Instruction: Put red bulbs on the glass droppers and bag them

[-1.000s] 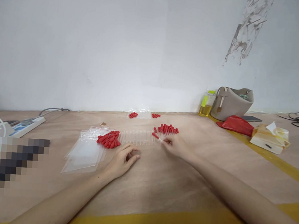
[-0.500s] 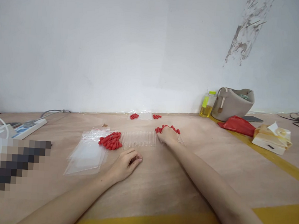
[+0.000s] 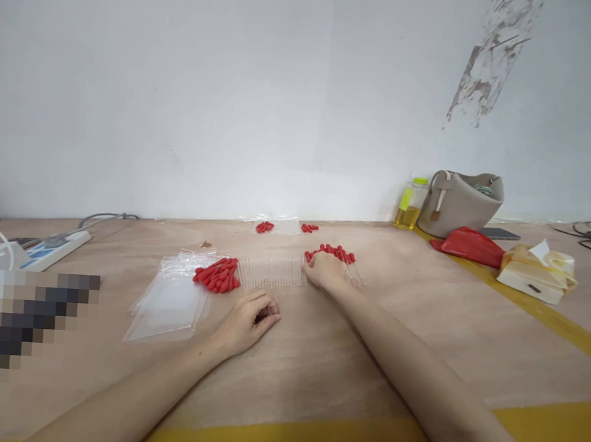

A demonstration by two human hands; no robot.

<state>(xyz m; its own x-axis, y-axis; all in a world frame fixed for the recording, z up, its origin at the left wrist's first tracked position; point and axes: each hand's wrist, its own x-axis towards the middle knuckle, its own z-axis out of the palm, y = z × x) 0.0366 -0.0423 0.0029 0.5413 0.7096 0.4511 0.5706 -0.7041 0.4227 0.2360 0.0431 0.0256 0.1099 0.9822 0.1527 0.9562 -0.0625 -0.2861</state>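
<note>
Take the row of clear tubes point(image 3: 272, 271) as the clock centre, with 12 o'clock toward the wall point(image 3: 232, 110). At 7 o'clock, rest your left hand point(image 3: 246, 321) as shown: loosely curled, thumb near the bent forefinger, nothing visible in its grasp. Ensure its knuckles do not nudge the row. At 8 o'clock, clear plastic bags point(image 3: 165, 306) lie flat and overlapping; no contents are visible. Loose red bulbs point(image 3: 217, 276) lie heaped at 9 o'clock, partly over the bags. At 3 o'clock, your right hand point(image 3: 325, 271) bends down at the near-left end of the red-topped tubes point(image 3: 341, 252); its fingertips are hidden, so whether it grips a piece cannot be told. For good handling, pinch one piece at a time, lightly, and align its stem with its neighbours. Further out at 3 o'clock, the tissue pack point(image 3: 527, 282) has a white tissue point(image 3: 541, 251) protruding. The red pouch point(image 3: 467, 245) lies beyond it; its contents are hidden. Near the wall at 12 o'clock lies a thin clear bag point(image 3: 286, 227). At 2 o'clock, a handbag point(image 3: 459, 211) holds something greenish point(image 3: 483, 190); the bottle point(image 3: 405, 200) beside it contains yellow liquid point(image 3: 406, 219).
</note>
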